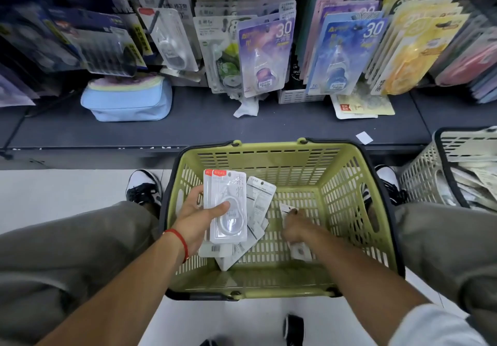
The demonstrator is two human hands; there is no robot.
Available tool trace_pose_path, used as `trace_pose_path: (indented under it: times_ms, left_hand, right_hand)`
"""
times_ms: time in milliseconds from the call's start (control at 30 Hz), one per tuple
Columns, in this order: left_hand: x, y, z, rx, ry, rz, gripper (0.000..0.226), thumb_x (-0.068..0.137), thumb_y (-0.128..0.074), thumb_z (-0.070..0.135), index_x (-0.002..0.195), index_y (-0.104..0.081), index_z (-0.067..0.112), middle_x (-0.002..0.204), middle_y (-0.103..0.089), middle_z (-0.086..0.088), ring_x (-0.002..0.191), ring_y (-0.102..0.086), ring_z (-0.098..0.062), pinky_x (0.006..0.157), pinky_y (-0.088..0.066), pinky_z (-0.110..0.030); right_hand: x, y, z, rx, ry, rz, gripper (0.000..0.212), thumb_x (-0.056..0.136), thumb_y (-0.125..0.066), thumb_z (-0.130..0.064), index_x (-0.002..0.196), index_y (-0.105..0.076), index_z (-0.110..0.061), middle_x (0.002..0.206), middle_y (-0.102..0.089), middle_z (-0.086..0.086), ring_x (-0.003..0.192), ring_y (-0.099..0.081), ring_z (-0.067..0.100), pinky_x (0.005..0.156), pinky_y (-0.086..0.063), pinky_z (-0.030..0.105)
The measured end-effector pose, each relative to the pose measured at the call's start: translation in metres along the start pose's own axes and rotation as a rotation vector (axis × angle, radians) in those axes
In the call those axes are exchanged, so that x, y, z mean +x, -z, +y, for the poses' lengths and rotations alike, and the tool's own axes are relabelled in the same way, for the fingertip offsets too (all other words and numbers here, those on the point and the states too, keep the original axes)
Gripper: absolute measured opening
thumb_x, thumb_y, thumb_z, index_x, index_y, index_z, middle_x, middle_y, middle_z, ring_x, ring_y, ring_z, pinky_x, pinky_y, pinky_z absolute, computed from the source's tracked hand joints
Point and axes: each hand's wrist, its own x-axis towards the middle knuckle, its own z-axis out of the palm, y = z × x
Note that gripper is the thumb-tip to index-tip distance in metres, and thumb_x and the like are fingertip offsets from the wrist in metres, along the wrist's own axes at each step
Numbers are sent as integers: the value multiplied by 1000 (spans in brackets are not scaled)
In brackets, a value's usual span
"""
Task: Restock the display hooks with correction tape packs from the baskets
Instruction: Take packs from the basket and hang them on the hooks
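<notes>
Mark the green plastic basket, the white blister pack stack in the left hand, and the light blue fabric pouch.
green plastic basket (269, 148), head view, far rim
white blister pack stack (228, 211), head view, clear bubble of top pack
light blue fabric pouch (126, 103), head view, front panel

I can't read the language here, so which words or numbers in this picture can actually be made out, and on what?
"30": large white number on the purple hanging pack.
"30": the same on the blue hanging pack.
Two large grey characters on the white packs in the left hand: too stylised to read.
All other labels, barcodes and small print: too blurred.
</notes>
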Motion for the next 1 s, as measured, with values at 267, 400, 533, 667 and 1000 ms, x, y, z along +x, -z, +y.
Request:
trace_pose_path:
  times_ms: [267,400,533,667,1000]
  left_hand:
    - [-2,-33,12,-1,-74,-80,54,87,-85,16,129,-60,36,114,-78,3,101,-74,-20,72,-59,-35]
    - [-23,-66,50,-138,-190,-181,55,83,-85,17,129,-59,31,116,-79,-3,99,-79,-22,72,-64,-39]
    - [-51,-94,109,-278,-388,-233,62,75,-83,24,131,-56,25,122,-77,-7,109,-76,-31,84,-64,-49]
    - [-69,-96,173,-219,-601,-193,59,76,-84,23,129,-57,26,120,-78,-6,109,-76,-27,88,-63,-49]
    - [-73,-76,272,114,-1024,12,61,86,-84,32,138,-52,40,130,-70,15,116,-70,-7,101,-57,-41]
  right_hand:
    - [-97,167,47,582,349,-215,29,98,-51,7,112,-72,-8,108,-77,12,90,-75,22,78,-59,32]
    - [-161,219,15,777,599,-161,36,100,-53,8,128,-69,-7,122,-76,17,110,-74,32,92,-62,42]
    - [-203,235,-25,883,724,90,20,101,-65,-5,119,-73,-6,115,-78,19,104,-75,36,88,-62,45]
    - [-220,246,-53,883,803,298,22,102,-68,-29,112,-72,-10,105,-79,17,89,-75,28,78,-58,42]
    - [-245,310,-98,993,1037,705,13,103,-66,-27,113,-68,-18,101,-81,0,96,-77,17,85,-60,37]
